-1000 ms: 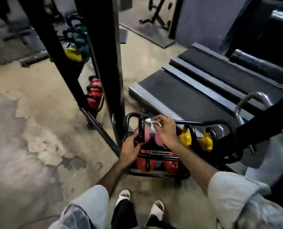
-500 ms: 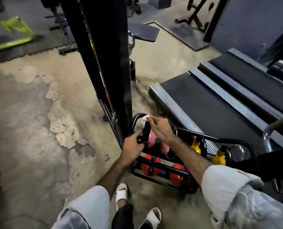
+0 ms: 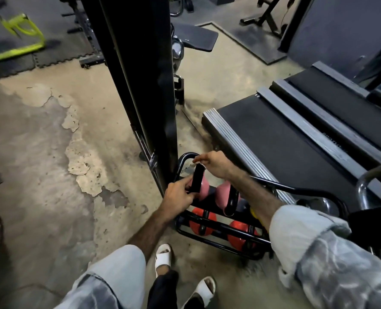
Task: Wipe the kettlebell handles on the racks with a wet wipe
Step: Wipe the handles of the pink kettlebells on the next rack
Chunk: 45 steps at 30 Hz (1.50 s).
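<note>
Wiping the pink kettlebell's handle on the low rack

A black upright (image 3: 138,85) rises beside the low rack (image 3: 229,230), which sits on the floor against a treadmill (image 3: 296,139). On the rack's upper tier, the near pink kettlebell (image 3: 200,190) is steadied by the left hand (image 3: 178,196), fingers curled round the lower part of its black handle (image 3: 197,179). The right hand (image 3: 215,167) has slid to the top of that handle since a second ago; its grip pinches the wet wipe (image 3: 195,161), now barely visible. This handle looks nearly done; its neighbours wait.
</note>
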### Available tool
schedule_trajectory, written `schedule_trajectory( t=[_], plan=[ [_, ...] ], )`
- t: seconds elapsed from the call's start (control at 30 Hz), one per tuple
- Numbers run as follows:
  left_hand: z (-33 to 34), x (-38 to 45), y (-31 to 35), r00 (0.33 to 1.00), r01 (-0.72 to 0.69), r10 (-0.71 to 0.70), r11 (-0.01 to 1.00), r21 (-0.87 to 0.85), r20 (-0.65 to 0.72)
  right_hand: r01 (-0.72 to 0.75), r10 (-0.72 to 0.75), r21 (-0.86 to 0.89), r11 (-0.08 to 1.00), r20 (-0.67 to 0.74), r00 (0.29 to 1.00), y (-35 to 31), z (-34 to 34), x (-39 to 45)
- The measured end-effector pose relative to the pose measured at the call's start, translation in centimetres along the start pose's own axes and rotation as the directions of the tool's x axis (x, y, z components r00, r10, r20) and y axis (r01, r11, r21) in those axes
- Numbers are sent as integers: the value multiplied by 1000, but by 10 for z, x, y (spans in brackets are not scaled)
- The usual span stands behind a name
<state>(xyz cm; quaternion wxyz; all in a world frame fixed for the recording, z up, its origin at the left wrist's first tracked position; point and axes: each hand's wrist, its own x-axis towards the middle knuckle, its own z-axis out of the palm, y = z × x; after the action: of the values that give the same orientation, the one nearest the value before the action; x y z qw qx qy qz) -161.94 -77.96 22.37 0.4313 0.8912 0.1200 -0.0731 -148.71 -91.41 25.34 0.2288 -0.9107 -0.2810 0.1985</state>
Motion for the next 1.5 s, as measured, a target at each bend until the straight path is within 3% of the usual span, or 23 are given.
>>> schedule_trajectory(
  t=[0.13, 0.27, 0.53, 0.73, 0.9, 0.97, 1.07, 1.23, 1.3, 1.4, 1.5],
  plan=[
    [1, -3, -1, 1000, -15, 15, 1000, 20, -2, 115, -115, -10, 993, -197, 974, -9, 25, -31],
    [0, 0, -2, 1000, -3, 3, 1000, 3, 3, 96, -96, -8, 995, -209, 973, -13, 30, -31],
    [-3, -2, 5, 1000, 28, -28, 1000, -1, 13, -167, 166, 0, 986, 93, 982, -19, -3, 14],
    [-5, -10, 5, 999, 28, -28, 999, 19, 31, 17, -35, -290, 957, -57, 998, -25, 17, -19],
    [0, -14, 6, 1000, 22, -22, 997, 78, 9, 115, -169, -388, 914, -107, 980, -16, 35, -38],
    [0, -10, 10, 1000, 8, -7, 996, 90, -8, 99, -136, -321, 942, -95, 986, -14, 34, -35],
    [-6, -2, 14, 1000, 2, -2, 996, 92, 2, 7, -19, -68, 998, -178, 984, -16, 31, -21],
    [-11, -3, 14, 999, -2, -2, 994, 106, 36, -216, 238, 174, 961, -118, 964, -22, 22, -8],
    [-11, -2, 13, 999, 1, -5, 995, 100, 42, -191, 203, 100, 977, -127, 971, -27, 22, -14],
    [-12, -4, 13, 999, -8, 5, 997, 75, 45, -119, 99, -156, 981, -127, 987, -40, 33, -33],
    [-11, -5, 12, 998, -51, 47, 995, 85, 49, -122, 91, -167, 978, -183, 979, -44, 43, -46]
  ],
)
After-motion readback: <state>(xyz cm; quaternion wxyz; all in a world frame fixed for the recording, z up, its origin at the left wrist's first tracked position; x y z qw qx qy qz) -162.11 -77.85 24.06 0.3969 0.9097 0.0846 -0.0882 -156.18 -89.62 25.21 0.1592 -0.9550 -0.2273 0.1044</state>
